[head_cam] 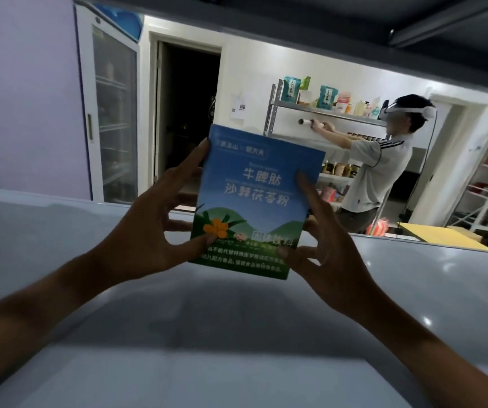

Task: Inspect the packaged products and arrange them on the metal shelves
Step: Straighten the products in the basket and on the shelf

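Over a pale, glossy shelf surface (60,231) that fills the lower part of the view, the hands hold one packaged product up for a look. At the far left of the room stands a glass-door fridge (113,113), with a dark doorway beside it. The left hand (148,225) grips the left edge of the blue-and-green box (254,201), forefinger stretched up along that edge and thumb pinching the lower front corner. That box is upright, printed face toward the camera, clear of the surface below. The right hand (325,245) holds the opposite edge, thumb lying on the front face and fingers curled behind.

To my eye this is the inspecting step, not yet the placing. The next move likely calls for turning the box to check its other faces, then setting it square on a shelf.

Farther right, another person (381,166) reaches into a stocked metal shelf unit (325,113).
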